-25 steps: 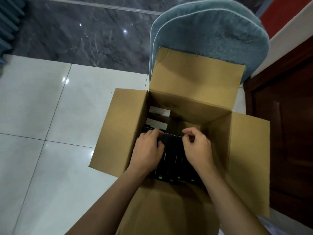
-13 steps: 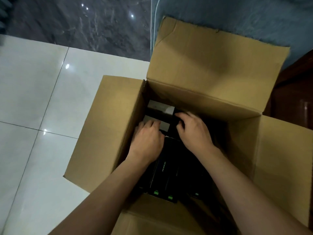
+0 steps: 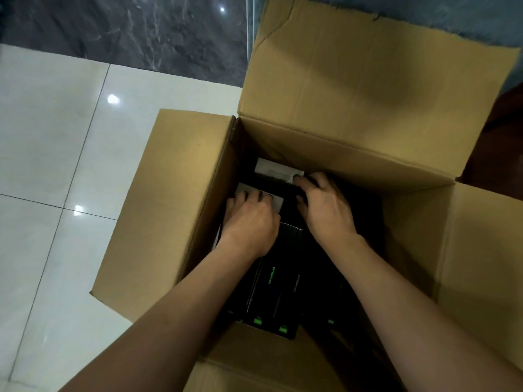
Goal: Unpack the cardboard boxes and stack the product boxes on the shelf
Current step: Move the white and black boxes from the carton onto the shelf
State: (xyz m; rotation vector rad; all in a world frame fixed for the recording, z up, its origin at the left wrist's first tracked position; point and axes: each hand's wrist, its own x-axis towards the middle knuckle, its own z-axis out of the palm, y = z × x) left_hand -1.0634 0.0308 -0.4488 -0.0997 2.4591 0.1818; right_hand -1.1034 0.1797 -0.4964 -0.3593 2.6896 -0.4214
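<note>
Dim indoor lighting from overhead: small bright glare spots on the glossy white floor tiles point(image 3: 56, 154) and dark marble strip point(image 3: 127, 29). The cardboard box point(image 3: 175, 210) interior lies in deep shadow, its black product boxes point(image 3: 271, 292) barely resolved. Wide-angle distortion bends edges; slight softness throughout.

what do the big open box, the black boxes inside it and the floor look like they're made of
Big open box: plain brown corrugated cardboard, matte, with creased flaps. Black boxes: likely printed paperboard, dark, slight sheen, green lettering. Floor: glossy white tile, probably ceramic, with grout lines and lamp glints.
</note>
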